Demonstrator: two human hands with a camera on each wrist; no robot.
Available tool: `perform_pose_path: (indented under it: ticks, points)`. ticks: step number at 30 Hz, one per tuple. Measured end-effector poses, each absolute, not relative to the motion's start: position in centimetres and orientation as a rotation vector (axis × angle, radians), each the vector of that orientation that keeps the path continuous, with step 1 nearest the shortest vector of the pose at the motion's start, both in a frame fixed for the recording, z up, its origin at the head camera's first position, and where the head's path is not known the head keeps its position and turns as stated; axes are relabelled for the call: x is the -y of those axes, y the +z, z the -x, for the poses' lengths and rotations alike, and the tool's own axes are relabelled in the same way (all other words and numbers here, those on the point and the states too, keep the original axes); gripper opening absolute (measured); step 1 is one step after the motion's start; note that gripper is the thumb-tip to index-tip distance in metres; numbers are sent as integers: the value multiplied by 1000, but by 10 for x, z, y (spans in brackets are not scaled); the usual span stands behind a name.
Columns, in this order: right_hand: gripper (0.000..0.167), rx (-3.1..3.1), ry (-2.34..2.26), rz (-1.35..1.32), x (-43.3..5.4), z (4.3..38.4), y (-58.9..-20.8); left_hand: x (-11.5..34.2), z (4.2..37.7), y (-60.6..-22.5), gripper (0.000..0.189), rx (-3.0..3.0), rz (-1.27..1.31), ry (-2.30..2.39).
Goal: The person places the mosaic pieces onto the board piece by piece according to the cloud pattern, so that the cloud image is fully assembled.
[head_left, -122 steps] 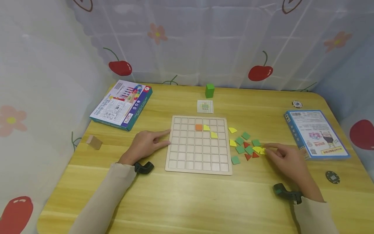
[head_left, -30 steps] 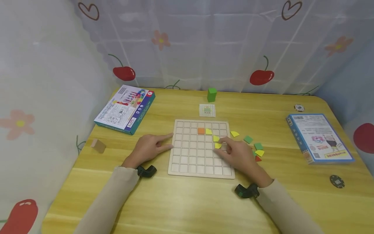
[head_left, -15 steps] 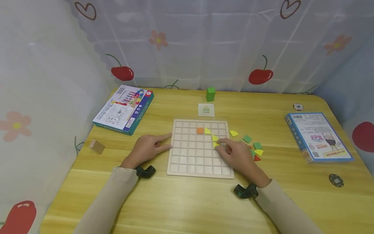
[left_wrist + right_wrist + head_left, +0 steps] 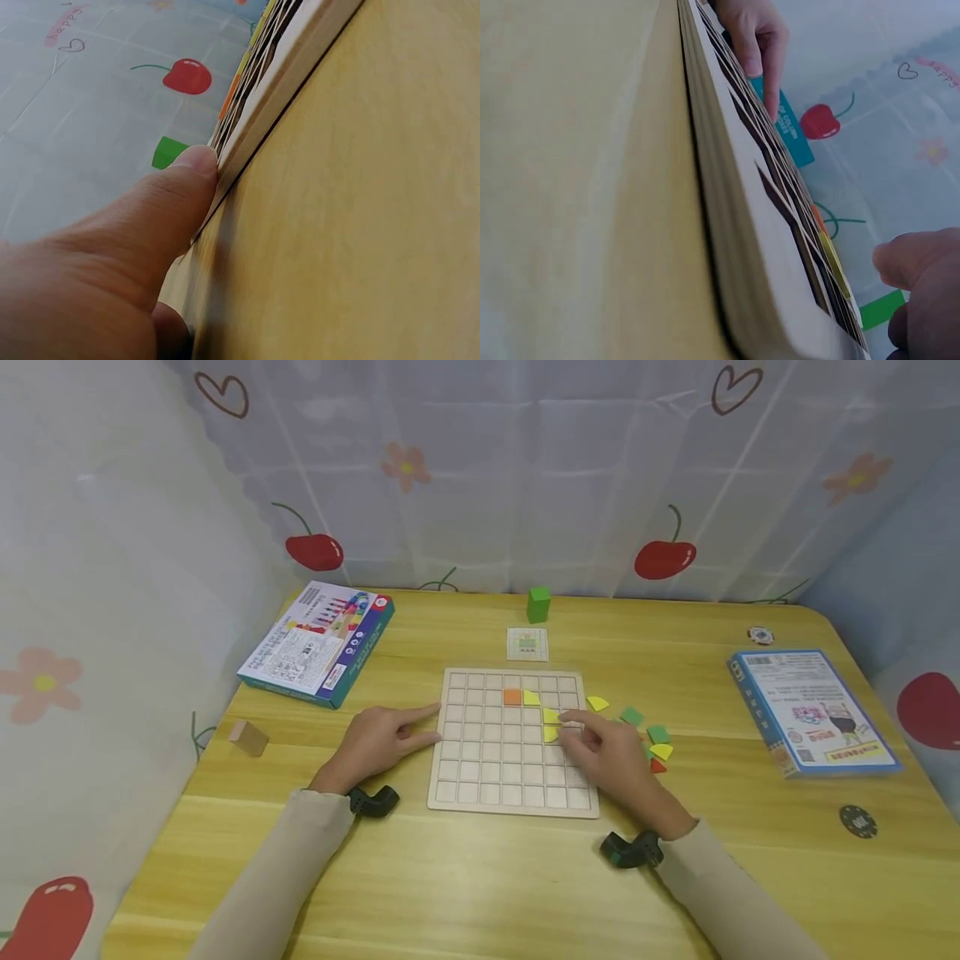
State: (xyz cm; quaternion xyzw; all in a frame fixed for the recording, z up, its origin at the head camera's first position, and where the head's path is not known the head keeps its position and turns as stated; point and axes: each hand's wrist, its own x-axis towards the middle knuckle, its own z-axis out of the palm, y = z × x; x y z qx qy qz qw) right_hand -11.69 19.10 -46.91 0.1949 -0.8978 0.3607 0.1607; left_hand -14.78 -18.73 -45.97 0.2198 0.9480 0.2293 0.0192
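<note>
A wooden grid board [image 4: 491,770] lies on the table between my hands. My left hand [image 4: 369,745] touches its left edge with straight index finger and thumb; the left wrist view shows the thumb [image 4: 196,169] right at the rim. On the board sit an orange square tile [image 4: 512,697] and three yellow quarter-circle tiles: one beside the orange [image 4: 531,697], one lower to the right [image 4: 551,716], and the lowest [image 4: 551,734] just below that. My right hand [image 4: 617,760] is over the board's right side, fingertips close beside the two lower yellow tiles, nothing pinched.
Several loose pieces lie right of the board, among them a yellow quarter-circle [image 4: 597,702], a green square [image 4: 657,734] and a red triangle [image 4: 657,766], some partly hidden by my hand. Behind are a pattern card [image 4: 527,644] and green block [image 4: 537,605]. Boxes [image 4: 318,643] [image 4: 821,710] flank the board.
My right hand has come left from the loose pieces to the board, where a third yellow quarter-circle tile now lies. Its fingertips have since drawn slightly right off that tile. My left hand stays put.
</note>
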Motion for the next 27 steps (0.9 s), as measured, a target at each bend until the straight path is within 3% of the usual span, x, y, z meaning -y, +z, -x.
perform_pose_path:
  ticks: [13,27]
  points:
    - [36,2949,784,-260,-239,138,-444,184,149,-457,52,-2951,-714,695]
    - [37,2974,697,-218,-228,139,-447,187,147,-460,52,-2958,-684,701]
